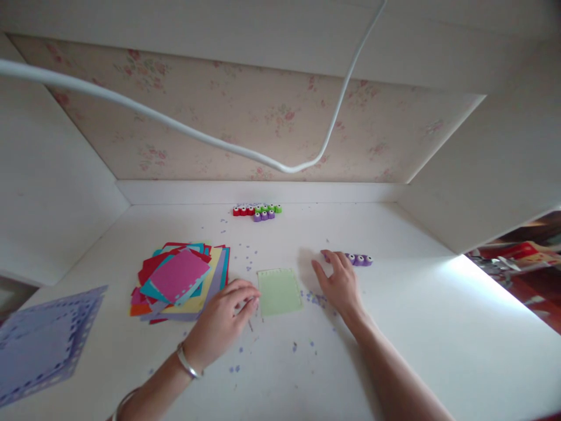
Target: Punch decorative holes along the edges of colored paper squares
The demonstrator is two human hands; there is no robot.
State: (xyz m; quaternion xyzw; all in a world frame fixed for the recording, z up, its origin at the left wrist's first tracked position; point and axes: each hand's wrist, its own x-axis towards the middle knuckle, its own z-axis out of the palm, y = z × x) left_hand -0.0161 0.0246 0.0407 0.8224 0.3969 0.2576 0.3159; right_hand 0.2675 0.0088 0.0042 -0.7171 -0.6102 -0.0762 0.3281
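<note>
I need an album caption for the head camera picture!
Left hand by the green paper, right hand at the purple punches.

No lettering, number, label, brand or sign can be read on the green paper, coloured sheets or wallpaper.

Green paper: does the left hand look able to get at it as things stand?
Probably yes: the left hand is at the left edge of the green paper, nothing visibly blocking it.

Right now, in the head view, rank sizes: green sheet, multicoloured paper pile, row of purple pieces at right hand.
Multicoloured paper pile
Green sheet
Row of purple pieces, partly hidden by the right hand
</note>
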